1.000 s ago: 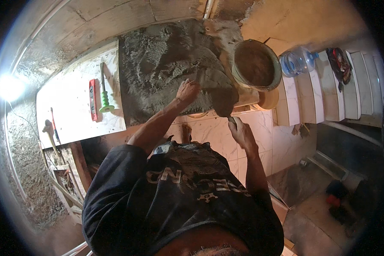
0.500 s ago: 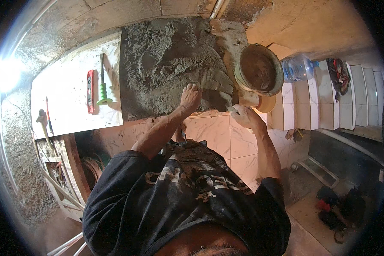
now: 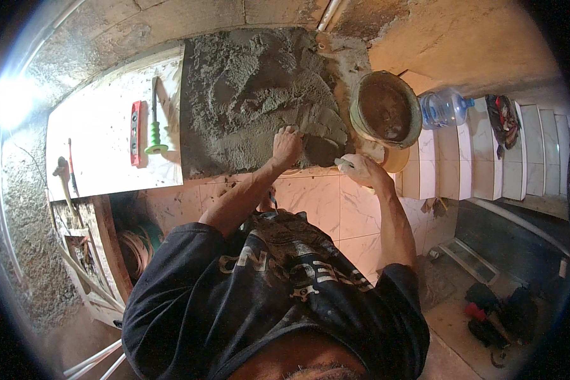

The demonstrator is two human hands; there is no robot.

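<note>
Wet grey mortar (image 3: 253, 95) covers the counter in front of me, its surface rough at the back and smoother near the front edge. My right hand (image 3: 364, 171) is closed around the handle of a trowel (image 3: 323, 152), whose dark blade lies on the mortar at the front right. My left hand (image 3: 287, 147) is just left of the blade, over the mortar, with fingers bent; their tips are hidden, so whether they hold anything cannot be made out. Right of the mortar stands a round bucket (image 3: 356, 114) with brownish-grey contents.
Left on the white slab (image 3: 107, 126) lie a red spirit level (image 3: 135, 134) and a chisel with a green grip (image 3: 154, 136). A hammer (image 3: 62, 171) leans farther left. A clear water bottle (image 3: 446, 109) and dark cloth (image 3: 503, 123) lie on the tiled steps (image 3: 449, 158) at right.
My right hand has shifted slightly left with the trowel, bringing its blade nearer my left hand. The left hand stays almost in place over the mortar.
</note>
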